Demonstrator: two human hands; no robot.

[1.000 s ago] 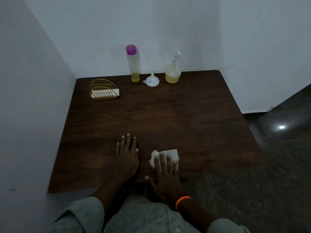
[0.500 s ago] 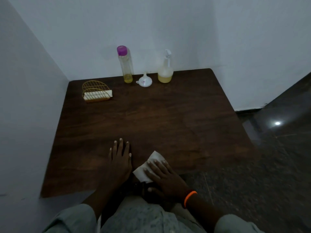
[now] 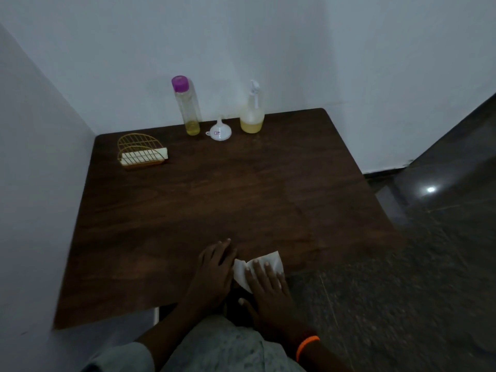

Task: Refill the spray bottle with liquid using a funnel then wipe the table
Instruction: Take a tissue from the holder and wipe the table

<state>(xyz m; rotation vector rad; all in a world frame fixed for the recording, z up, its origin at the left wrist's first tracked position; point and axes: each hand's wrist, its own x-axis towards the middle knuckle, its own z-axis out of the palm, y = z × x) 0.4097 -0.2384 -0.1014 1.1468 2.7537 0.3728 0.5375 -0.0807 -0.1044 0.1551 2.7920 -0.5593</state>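
Stage: the wiping part, by the look of it. The spray bottle is already parked at the far edge of the counter with its trigger head on and yellowish liquid in the bottom, so the refill is judged done.

Right hand: laid flat, palm down, on a white tissue at the near edge. No real grip here, fingers are spread out and pressing, nothing pinched or curled around. Flat pressure is probably used so the tissue is dragged along instead of bunching up.

Left hand: also flat on the counter, just left of the tissue and touching its left corner. Nothing is held. Likely it's placed there for bracing while the other hand wipes.

Tissue: folded over, partly hidden under the right fingers, sitting right at the near edge.

Far row: tall bottle with purple cap, white funnel turned mouth-down, then the spray bottle, left to right, all near the wall. Probably pushed back there so the middle is left free for wiping.

Napkin holder: gold wire, far left, a white stack still in it.

What's left: most of the dark surface away from the near edge, if a full wipe is wanted. Whether it's wet can't be told, lighting is too dim.
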